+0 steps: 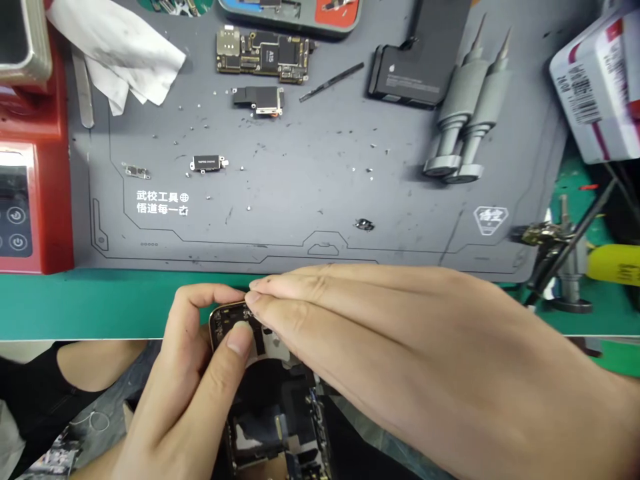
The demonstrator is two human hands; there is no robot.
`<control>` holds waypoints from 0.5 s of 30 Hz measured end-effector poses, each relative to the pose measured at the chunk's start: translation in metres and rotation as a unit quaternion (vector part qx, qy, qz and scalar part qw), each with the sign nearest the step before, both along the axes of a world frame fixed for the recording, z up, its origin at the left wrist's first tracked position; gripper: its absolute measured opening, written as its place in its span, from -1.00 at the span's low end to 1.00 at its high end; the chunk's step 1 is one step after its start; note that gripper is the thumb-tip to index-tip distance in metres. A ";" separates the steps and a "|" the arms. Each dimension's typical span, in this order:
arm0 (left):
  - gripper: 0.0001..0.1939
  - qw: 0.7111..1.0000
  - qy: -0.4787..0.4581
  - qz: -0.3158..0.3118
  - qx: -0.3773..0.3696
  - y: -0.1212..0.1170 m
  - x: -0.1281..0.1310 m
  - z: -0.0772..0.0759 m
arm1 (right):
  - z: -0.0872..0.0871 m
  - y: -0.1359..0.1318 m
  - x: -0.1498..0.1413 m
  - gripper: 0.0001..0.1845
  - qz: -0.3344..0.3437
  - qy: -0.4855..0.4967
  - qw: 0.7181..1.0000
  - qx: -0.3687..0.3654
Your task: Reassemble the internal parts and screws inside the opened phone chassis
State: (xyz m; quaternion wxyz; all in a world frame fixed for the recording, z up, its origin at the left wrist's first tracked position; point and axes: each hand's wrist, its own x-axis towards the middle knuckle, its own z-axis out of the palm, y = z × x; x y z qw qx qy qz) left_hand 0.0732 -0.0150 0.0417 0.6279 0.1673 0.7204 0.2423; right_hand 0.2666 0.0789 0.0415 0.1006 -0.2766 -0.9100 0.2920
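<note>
An opened phone frame (270, 413) with a gold rim is held low in front of me, below the green table edge, its insides exposed. My left hand (195, 387) grips its upper left corner, with the thumb pressed on the inner parts and the forefinger curled over the top. My right hand (425, 353) reaches in from the right. Its fingers are long and pressed together, and the tips meet at the frame's top edge next to my left forefinger. What they pinch, if anything, is hidden.
On the grey work mat (310, 200) lie a logic board (263, 55), a camera module (260, 99), a small black part (209, 163), a black battery (415, 73), two grey screwdrivers (467, 113) and several loose screws. A red device (30, 187) stands left, a white cloth (120, 47) at the back left, a white box (600, 87) right.
</note>
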 end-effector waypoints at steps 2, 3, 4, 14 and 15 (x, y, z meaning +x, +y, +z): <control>-0.51 1.000 -0.006 0.001 0.027 0.001 0.001 -0.002 | 0.000 -0.001 0.001 -0.45 -0.003 0.006 1.000 -0.008; -0.53 0.999 -0.011 0.003 0.034 0.001 0.001 -0.002 | 0.000 -0.001 0.001 -0.46 -0.002 0.009 1.000 -0.010; -0.55 0.999 -0.013 0.004 0.036 0.001 0.001 -0.003 | 0.001 -0.001 0.001 -0.47 0.001 0.012 1.000 -0.012; -0.63 0.999 0.014 0.010 0.043 -0.001 0.002 -0.004 | -0.003 -0.001 0.005 -0.60 -0.053 0.010 0.997 -0.048; -0.60 0.999 0.015 0.009 0.029 -0.001 0.000 -0.003 | -0.002 -0.002 0.006 -0.67 -0.087 0.008 0.994 -0.068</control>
